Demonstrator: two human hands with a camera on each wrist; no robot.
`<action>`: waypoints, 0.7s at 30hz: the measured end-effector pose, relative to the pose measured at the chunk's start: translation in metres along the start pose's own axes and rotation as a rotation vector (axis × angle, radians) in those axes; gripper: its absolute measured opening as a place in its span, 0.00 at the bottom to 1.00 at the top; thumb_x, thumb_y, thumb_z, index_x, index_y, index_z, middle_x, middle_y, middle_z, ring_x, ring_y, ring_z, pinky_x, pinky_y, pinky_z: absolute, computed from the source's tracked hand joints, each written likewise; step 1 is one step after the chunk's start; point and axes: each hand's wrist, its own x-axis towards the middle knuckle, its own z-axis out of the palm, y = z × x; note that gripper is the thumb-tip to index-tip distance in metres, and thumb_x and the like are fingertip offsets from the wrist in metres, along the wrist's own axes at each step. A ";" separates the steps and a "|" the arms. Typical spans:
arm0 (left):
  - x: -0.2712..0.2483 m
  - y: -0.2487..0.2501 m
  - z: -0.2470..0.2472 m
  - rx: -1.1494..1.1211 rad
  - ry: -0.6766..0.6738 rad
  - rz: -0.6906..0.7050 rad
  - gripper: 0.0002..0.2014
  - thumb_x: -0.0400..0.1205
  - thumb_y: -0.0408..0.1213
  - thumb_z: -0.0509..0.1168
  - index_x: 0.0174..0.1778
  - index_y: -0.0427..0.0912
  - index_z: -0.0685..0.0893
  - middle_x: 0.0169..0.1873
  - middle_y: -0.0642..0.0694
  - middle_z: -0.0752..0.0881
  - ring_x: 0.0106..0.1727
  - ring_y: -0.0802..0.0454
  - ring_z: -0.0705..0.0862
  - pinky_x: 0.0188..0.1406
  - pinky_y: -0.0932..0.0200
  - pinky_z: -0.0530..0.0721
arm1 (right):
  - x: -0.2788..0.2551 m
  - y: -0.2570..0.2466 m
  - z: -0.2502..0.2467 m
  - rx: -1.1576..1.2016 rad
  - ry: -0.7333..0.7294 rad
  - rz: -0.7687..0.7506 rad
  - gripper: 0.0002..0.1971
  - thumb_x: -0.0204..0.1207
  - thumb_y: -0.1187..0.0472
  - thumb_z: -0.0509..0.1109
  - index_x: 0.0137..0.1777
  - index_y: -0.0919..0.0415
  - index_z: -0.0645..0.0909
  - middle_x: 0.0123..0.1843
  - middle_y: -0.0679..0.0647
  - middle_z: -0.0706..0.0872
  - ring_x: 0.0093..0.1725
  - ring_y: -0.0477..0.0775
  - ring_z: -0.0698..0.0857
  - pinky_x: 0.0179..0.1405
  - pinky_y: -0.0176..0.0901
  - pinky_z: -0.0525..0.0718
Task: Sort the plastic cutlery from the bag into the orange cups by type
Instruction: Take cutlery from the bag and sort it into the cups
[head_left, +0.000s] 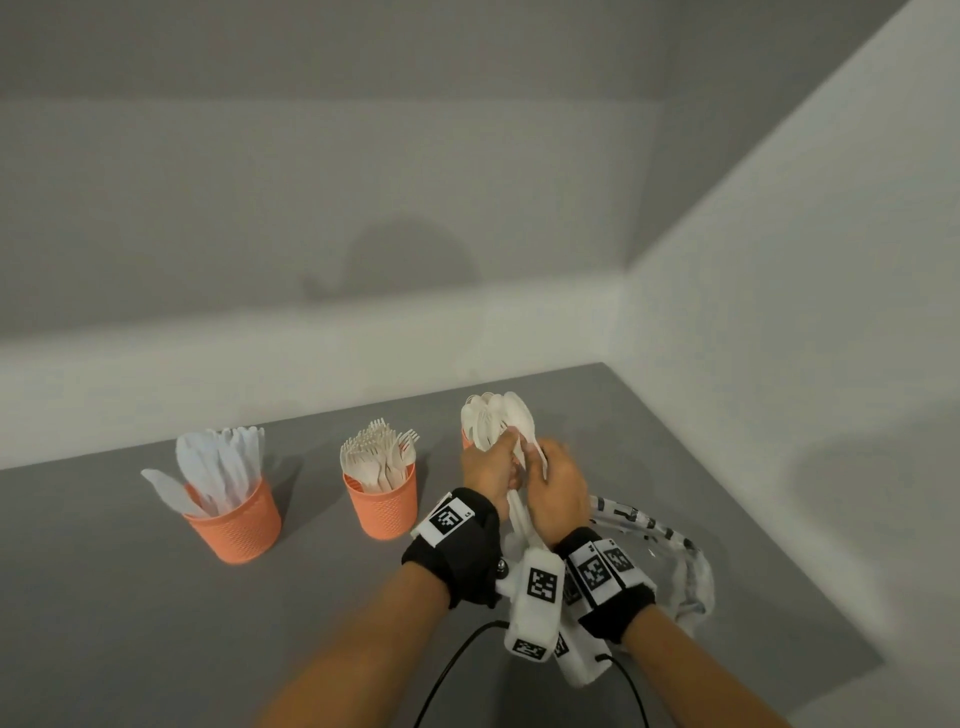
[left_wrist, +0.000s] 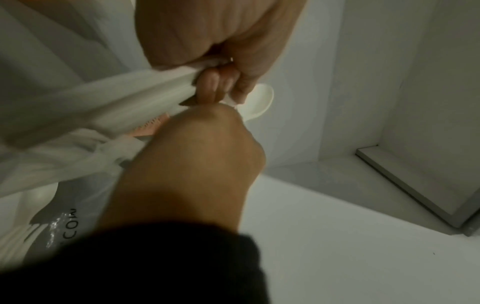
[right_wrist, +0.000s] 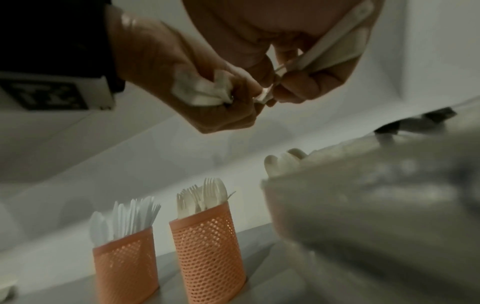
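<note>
A flat grey matte tabletop (head_left: 156, 597) spreads under and to the left of the hands, its far edge meeting a pale ledge that runs along the plain grey-white back wall (head_left: 311, 182). To the right of the hands a second plain white wall (head_left: 805, 260) forms the corner. Two thin black cables (head_left: 452, 670) curve across the tabletop nearer than the hands, below the wrists. A soft dark shadow (head_left: 410, 265) lies on the back wall beyond the hands.
</note>
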 end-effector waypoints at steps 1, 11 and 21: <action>0.000 0.000 -0.001 -0.005 -0.017 -0.017 0.07 0.82 0.31 0.60 0.55 0.33 0.76 0.13 0.51 0.72 0.09 0.62 0.65 0.08 0.71 0.63 | 0.003 0.003 0.001 0.088 -0.013 0.026 0.12 0.85 0.56 0.54 0.49 0.59 0.78 0.40 0.52 0.81 0.40 0.52 0.80 0.35 0.37 0.72; -0.003 0.003 -0.013 -0.078 -0.108 -0.060 0.08 0.79 0.38 0.64 0.36 0.39 0.78 0.18 0.51 0.68 0.12 0.62 0.63 0.11 0.70 0.62 | 0.008 0.007 0.009 0.260 -0.131 0.060 0.12 0.85 0.60 0.54 0.41 0.53 0.74 0.31 0.45 0.76 0.33 0.43 0.76 0.34 0.34 0.72; -0.003 0.008 -0.034 -0.060 -0.067 -0.001 0.15 0.82 0.29 0.55 0.30 0.34 0.78 0.15 0.46 0.80 0.11 0.57 0.75 0.13 0.70 0.75 | 0.019 0.020 0.031 0.386 -0.236 0.118 0.13 0.86 0.60 0.52 0.65 0.56 0.72 0.44 0.57 0.87 0.41 0.54 0.87 0.42 0.48 0.86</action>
